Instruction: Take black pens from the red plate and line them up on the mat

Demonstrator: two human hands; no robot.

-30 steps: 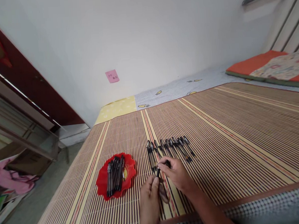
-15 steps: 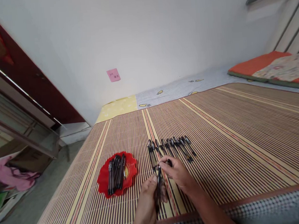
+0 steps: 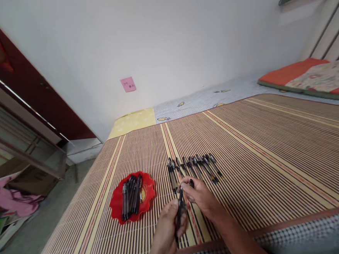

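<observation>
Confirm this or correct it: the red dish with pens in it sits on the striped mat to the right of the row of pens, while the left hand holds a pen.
The side is wrong: the head view shows the red dish with pens in it on the striped mat to the left of the row of pens. The left hand does hold a pen.

Head-worn view, looking forward and down, over striped mat, wall beyond
</observation>
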